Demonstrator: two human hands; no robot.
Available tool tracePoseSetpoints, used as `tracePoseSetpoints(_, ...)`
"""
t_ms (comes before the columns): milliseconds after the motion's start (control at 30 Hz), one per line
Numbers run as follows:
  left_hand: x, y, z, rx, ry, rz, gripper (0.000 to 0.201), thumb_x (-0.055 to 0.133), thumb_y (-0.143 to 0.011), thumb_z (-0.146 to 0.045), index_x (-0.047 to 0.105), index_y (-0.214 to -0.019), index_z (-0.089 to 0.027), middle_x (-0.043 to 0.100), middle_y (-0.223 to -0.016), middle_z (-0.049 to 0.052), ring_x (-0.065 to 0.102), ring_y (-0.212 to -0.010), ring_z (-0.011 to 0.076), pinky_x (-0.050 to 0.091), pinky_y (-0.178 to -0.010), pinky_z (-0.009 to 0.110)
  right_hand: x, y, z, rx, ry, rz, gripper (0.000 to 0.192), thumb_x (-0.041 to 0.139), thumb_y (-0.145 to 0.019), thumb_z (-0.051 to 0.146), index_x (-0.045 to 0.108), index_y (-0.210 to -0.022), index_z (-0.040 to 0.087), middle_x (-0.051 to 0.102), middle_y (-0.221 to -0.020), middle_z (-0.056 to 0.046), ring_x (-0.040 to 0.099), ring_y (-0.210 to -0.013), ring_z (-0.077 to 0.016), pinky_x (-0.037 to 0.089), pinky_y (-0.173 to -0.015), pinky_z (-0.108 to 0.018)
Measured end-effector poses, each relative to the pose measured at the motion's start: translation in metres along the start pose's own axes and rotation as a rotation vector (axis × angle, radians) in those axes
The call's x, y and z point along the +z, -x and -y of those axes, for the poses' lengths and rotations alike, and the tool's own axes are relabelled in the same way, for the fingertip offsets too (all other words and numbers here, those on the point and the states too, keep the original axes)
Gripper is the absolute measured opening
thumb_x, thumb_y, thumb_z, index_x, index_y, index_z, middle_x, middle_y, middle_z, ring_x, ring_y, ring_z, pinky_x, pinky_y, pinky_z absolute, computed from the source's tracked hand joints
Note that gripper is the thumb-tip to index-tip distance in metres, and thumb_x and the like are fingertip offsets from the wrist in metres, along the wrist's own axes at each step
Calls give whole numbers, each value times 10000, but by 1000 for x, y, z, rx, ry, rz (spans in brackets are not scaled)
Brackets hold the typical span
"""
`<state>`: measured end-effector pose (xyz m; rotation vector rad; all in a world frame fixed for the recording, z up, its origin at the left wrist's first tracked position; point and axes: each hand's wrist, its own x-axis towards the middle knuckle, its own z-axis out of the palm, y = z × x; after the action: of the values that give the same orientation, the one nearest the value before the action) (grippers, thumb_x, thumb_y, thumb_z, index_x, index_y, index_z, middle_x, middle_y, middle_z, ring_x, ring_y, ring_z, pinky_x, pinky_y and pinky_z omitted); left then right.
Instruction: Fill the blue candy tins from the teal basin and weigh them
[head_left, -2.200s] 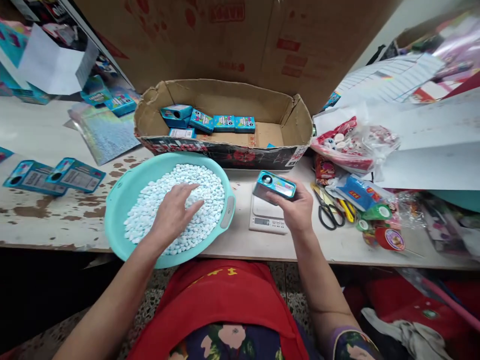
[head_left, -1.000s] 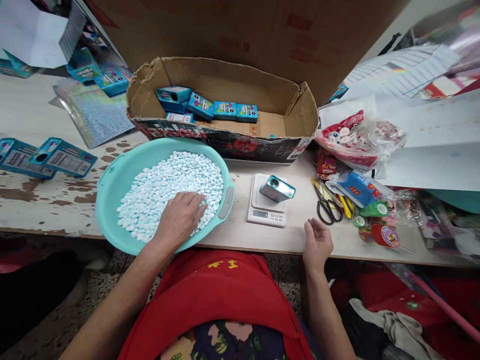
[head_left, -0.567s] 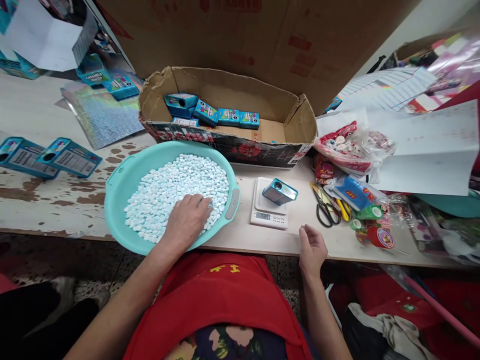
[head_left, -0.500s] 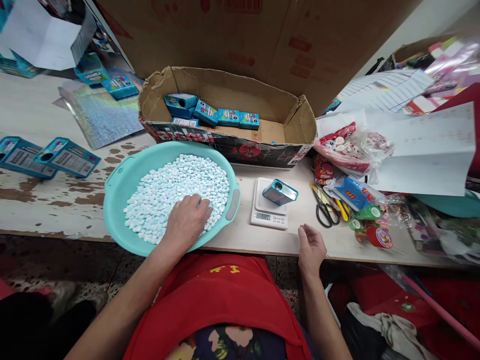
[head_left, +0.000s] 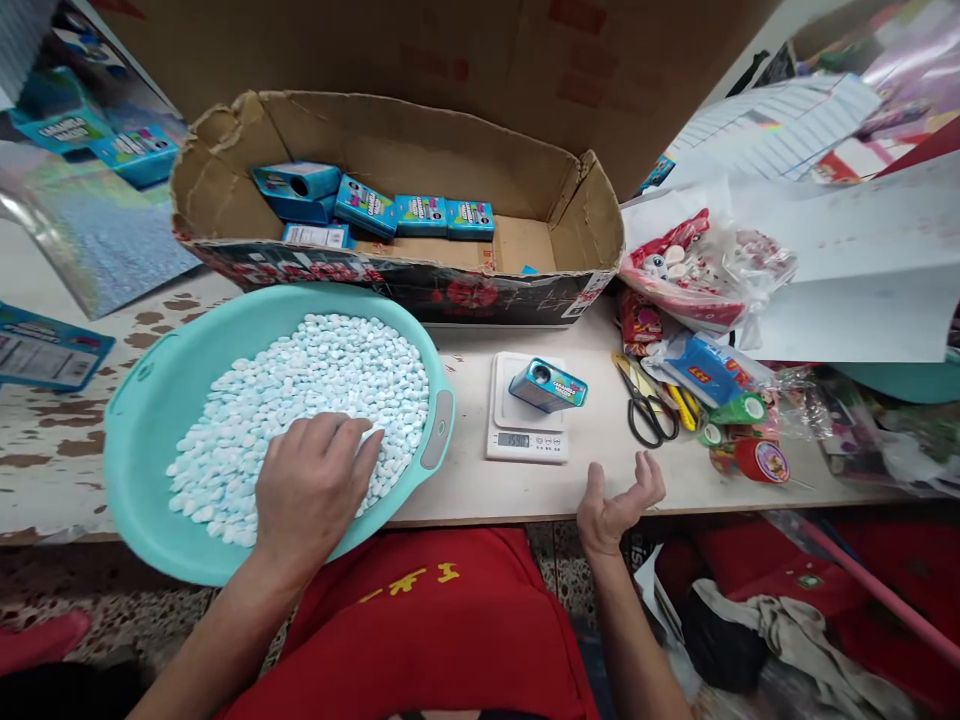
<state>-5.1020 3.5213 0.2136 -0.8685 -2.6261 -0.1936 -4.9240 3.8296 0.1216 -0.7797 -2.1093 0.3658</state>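
My left hand [head_left: 311,485] is down among the small pale-blue candies [head_left: 345,350] in the turquoise basin [head_left: 142,440]. Its fingers curl together, their tips mostly hidden, and a candy shows between thumb and forefinger. My right hand [head_left: 616,505] hangs at the table's front edge with fingers apart and nothing in it. Between the hands, a white digital scale [head_left: 510,415] carries a blue candy box [head_left: 551,387]. A round dark hole shows in one end of that box, which touches neither hand.
Behind the basin stands a cut-down cardboard carton [head_left: 517,240] holding several blue boxes [head_left: 420,215]. Black-handled scissors [head_left: 645,410], a yellow cutter [head_left: 684,408] and tape rolls [head_left: 739,410] lie at right, near a bag of red-and-white sweets [head_left: 697,275]. Another blue box [head_left: 52,350] is at far left.
The view has shifted, so the basin sits further left and nearer. My left hand's fingers are more curled in the candies. The right hand has turned and its fingers have spread.
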Motion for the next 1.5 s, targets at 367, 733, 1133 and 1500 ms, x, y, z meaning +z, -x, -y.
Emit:
tracePoseSetpoints(367,4,-13,11,33,-37,-136,162,706,-789,-178,566,-869,-182,699,-807,73,626,-757,240,474,-699,347,5,-4,-17,54,-105,195,585,557,-882,356,407,-1390,107,379,-1390,-225,346,-1344,-362,322,-1057,-642)
tracePoseSetpoints(733,9,-13,15,-101,-149,-166,104,667,-831,-210,567,-855,-191,695,-804,59,611,-762,222,476,-703,328,5,-6,-23,43,-179,318,651,484,-906,404,302,-1458,111,360,-1400,-210,352,-1337,-353,260,-1099,-635)
tracePoseSetpoints(1133,15,-8,17,-91,-120,-159,98,588,-889,-293,581,-845,-206,670,-798,35,578,-779,208,427,-697,311,10,-3,-24,48,-219,246,638,481,-902,434,306,-1433,128,363,-1374,-195,369,-1313,-331,313,-1074,-603)
tracePoseSetpoints(1500,7,-11,-7,5,-55,-83,213,508,-930,-325,659,-919,-176,687,-937,89,590,-865,264,370,-693,358,16,-2,-27,172,-241,131,571,476,-892,441,371,-1368,143,406,-1347,-185,408,-1270,-289,403,-1025,-535)
